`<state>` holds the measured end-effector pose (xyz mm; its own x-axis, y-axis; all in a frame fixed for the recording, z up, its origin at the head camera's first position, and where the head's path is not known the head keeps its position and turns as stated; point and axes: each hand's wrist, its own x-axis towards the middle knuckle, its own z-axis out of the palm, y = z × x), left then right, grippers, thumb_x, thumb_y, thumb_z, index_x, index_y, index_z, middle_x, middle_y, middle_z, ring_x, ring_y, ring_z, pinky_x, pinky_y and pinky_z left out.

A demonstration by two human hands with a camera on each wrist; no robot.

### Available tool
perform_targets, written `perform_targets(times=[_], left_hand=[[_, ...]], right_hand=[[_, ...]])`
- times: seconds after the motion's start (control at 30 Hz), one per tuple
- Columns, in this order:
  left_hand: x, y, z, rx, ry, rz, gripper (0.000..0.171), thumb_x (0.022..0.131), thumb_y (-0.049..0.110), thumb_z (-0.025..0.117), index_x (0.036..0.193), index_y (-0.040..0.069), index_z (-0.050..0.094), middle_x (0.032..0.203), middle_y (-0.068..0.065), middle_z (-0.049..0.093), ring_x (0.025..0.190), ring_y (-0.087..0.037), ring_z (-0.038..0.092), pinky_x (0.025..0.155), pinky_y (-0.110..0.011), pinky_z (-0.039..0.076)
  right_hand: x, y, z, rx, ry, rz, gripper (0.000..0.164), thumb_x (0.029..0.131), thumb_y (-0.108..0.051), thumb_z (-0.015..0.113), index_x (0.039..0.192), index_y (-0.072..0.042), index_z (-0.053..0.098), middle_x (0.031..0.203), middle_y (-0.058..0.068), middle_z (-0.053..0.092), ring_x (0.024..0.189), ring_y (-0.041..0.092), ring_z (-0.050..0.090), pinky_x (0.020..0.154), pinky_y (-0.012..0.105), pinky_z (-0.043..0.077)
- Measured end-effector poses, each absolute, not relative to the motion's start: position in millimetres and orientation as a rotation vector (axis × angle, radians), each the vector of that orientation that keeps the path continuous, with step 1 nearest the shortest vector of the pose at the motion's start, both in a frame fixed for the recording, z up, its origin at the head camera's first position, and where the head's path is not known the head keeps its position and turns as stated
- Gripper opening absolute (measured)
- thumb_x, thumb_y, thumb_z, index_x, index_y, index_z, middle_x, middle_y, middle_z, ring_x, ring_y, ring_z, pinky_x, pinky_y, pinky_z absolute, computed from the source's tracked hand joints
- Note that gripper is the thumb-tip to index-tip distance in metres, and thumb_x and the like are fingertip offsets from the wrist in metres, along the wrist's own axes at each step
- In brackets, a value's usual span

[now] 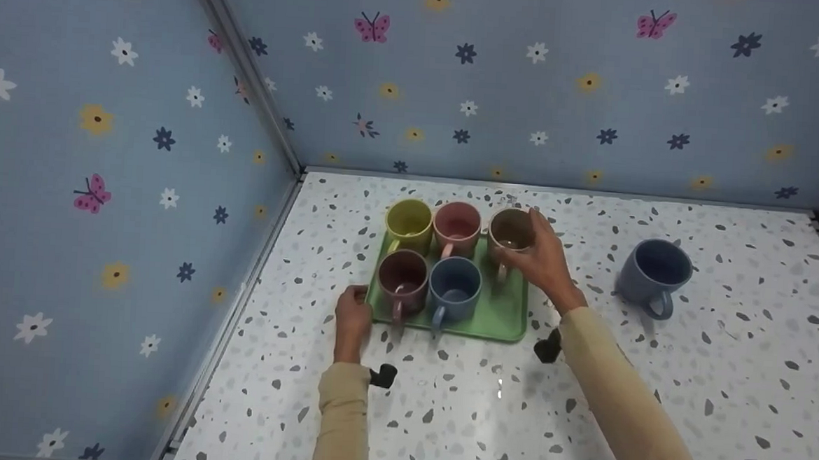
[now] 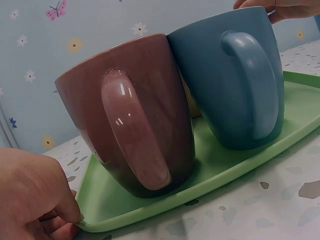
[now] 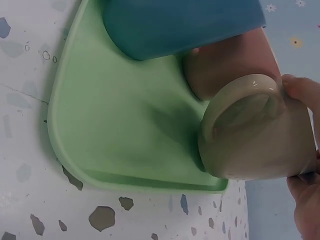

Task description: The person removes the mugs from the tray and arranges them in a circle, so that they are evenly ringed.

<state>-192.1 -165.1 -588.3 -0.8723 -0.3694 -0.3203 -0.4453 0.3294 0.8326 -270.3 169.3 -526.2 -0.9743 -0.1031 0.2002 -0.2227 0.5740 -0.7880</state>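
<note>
A green tray carries several mugs. At its back right, my right hand holds a beige mug by the rim and side, its handle turned toward the front. My left hand pinches the tray's front left corner, fingers curled at the rim in the left wrist view. Closest to that hand is a maroon mug, with a blue mug leaning close beside it. Behind them stand a yellow-green mug and a pink mug, next to the beige one.
A dark blue mug stands on the speckled table, off to the right of the tray. Flowered blue panels close off the back and left side. Black camera mounts stick out from the wrists.
</note>
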Motion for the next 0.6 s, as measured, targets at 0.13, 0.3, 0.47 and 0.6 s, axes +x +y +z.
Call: perform_targets(times=[0.13, 0.3, 0.47, 0.6], left_hand=[[-193.3, -165.8, -587.7, -0.764, 2.504, 1.589, 0.041, 0.090, -0.001, 0.040, 0.130, 0.002, 0.051, 0.123, -0.016, 0.056, 0.112, -0.027, 0.055, 0.098, -0.038, 0.046], [-193.4, -166.3, -588.2, -0.758, 2.517, 1.561, 0.039, 0.092, 0.001, 0.041, 0.130, 0.003, 0.052, 0.122, -0.016, 0.057, 0.111, -0.026, 0.055, 0.097, -0.038, 0.046], [-192.8, -166.1, -589.2, -0.758, 2.515, 1.557, 0.041, 0.091, 0.000, 0.040, 0.130, 0.003, 0.051, 0.123, -0.016, 0.057, 0.111, -0.026, 0.055, 0.096, -0.038, 0.046], [-193.1, -166.2, -589.0, -0.758, 2.513, 1.568, 0.040, 0.091, 0.000, 0.041, 0.129, 0.003, 0.052, 0.123, -0.016, 0.057, 0.112, -0.026, 0.056, 0.098, -0.038, 0.046]], right_hand=[[-267.2, 173.1, -521.0, 0.269, -2.684, 1.359, 0.105, 0.072, -0.041, 0.081, 0.152, -0.008, 0.023, 0.152, 0.020, 0.031, 0.138, 0.035, 0.034, 0.113, 0.051, 0.029], [-263.4, 178.8, -516.5, 0.282, -2.668, 1.350, 0.102, 0.070, -0.037, 0.083, 0.151, -0.009, 0.027, 0.150, 0.017, 0.036, 0.137, 0.034, 0.036, 0.113, 0.050, 0.028], [-258.0, 187.0, -514.2, 0.308, -2.647, 1.349, 0.096, 0.072, -0.036, 0.082, 0.149, -0.009, 0.031, 0.147, 0.016, 0.041, 0.135, 0.032, 0.039, 0.112, 0.050, 0.030], [-252.6, 194.8, -509.8, 0.309, -2.665, 1.306, 0.097, 0.074, -0.035, 0.080, 0.149, -0.003, 0.029, 0.151, 0.021, 0.034, 0.139, 0.037, 0.033, 0.113, 0.052, 0.028]])
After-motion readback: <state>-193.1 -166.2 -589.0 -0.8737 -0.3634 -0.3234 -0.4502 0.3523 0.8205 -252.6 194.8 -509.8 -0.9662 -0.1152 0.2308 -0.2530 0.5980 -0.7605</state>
